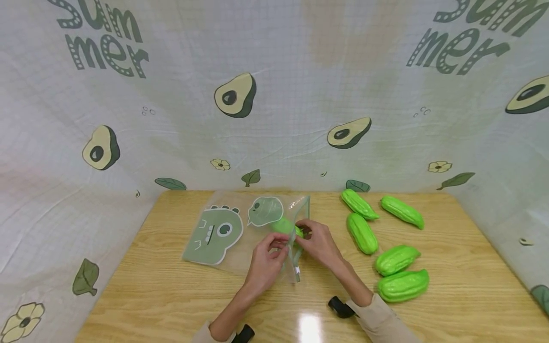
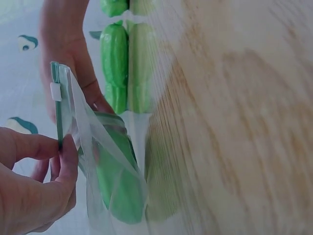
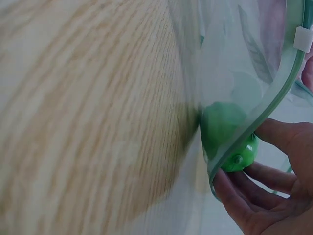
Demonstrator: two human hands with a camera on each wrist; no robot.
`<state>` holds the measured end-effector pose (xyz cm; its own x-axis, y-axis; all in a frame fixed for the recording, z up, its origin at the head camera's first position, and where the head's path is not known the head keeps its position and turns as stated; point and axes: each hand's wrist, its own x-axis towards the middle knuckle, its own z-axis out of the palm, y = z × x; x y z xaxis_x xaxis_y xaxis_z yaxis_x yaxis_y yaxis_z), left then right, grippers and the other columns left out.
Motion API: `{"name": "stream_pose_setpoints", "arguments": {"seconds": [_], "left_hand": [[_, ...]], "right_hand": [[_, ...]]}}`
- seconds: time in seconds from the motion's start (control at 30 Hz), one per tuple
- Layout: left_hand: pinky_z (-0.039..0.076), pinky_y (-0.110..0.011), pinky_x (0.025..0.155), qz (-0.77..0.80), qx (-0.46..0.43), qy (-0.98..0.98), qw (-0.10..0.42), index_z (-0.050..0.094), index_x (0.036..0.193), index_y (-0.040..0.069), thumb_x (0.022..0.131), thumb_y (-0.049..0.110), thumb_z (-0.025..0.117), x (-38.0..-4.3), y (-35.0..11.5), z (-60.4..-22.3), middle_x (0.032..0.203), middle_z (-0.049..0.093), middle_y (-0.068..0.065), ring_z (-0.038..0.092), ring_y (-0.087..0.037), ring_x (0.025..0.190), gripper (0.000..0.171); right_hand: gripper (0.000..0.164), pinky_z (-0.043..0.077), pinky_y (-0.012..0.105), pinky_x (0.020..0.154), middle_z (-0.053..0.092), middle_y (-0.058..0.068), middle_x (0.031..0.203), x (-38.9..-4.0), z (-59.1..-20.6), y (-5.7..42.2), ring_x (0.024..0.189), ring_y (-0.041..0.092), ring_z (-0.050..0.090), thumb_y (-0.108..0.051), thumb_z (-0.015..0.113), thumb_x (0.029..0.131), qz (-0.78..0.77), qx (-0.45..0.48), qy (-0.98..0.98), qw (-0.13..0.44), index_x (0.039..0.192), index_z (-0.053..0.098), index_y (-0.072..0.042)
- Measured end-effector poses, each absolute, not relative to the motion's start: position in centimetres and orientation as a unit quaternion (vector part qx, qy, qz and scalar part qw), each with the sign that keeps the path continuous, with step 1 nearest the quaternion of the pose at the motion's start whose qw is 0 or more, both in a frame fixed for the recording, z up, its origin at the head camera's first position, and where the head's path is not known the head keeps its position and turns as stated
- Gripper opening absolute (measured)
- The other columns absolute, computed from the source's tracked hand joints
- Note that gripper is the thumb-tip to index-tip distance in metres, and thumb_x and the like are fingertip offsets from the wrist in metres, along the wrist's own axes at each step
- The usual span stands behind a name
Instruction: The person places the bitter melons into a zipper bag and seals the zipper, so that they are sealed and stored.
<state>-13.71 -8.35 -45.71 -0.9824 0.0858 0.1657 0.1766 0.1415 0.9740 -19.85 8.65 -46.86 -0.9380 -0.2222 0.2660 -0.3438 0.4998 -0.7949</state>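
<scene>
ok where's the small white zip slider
In the head view, the white zip slider sits near the lower right corner of the clear plastic bag, right of the left hand.

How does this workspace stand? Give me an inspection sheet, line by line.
Surface: wooden table, bright reflection on the near side.
Job's things: transparent zip bag, one green gourd partly inside; five loose green gourds right of the bag.
Clutter: nothing seen.
Grips: left grip pinches the bag's edge; right grip holds the gourd at the bag's mouth.
Cables: nothing seen.
Surroundings: pale cloth printed with avocados, leaves and "Summer".
</scene>
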Motion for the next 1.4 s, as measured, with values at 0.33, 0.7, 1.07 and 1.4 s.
{"name": "stream_pose_setpoints", "arguments": {"seconds": [0.33,0.7,1.07,1.4], "left_hand": [[0.06,-0.036,0.088,-0.647,-0.067,-0.758,0.053,0.072,0.111,0.0,0.092,0.0,0.072,-13.6,-8.2,-45.7,0.106,0.072,-0.012,0.069,-0.023,0.096,0.018],[0.062,-0.045,0.074,-0.676,-0.076,-0.732,0.038,0.07,0.11,-0.005,0.094,-0.007,0.067,-13.6,-8.2,-45.8,0.107,0.069,-0.019,0.07,-0.031,0.092,0.017],[0.058,-0.02,0.071,-0.668,-0.074,-0.739,0.046,0.071,0.11,-0.003,0.093,-0.004,0.069,-13.5,-8.4,-45.7,0.11,0.07,-0.017,0.07,-0.031,0.095,0.017],[0.057,-0.019,0.073,-0.671,-0.073,-0.736,0.049,0.072,0.11,-0.003,0.093,-0.006,0.068,-13.4,-8.3,-45.7,0.111,0.071,-0.017,0.069,-0.031,0.096,0.018]], "right_hand": [[0.02,0.062,0.039,0.08,0.075,0.014,0.102,-20.3,-46.9,8.6,0.092,0.026,0.072,-0.003,0.078,0.088,0.475,0.159,-0.864,0.043,0.108,0.074,0.001],[0.019,0.061,0.037,0.078,0.075,0.014,0.095,-20.9,-46.9,8.1,0.089,0.027,0.072,0.003,0.075,0.085,0.475,0.157,-0.866,0.028,0.104,0.074,0.003],[0.021,0.062,0.041,0.08,0.075,0.018,0.097,-21.2,-46.9,7.4,0.09,0.032,0.073,0.005,0.074,0.085,0.484,0.157,-0.86,0.025,0.106,0.074,0.005],[0.025,0.06,0.044,0.085,0.075,0.018,0.098,-21.4,-47.1,7.2,0.092,0.032,0.072,0.005,0.074,0.085,0.489,0.145,-0.86,0.012,0.11,0.074,0.005]]}}
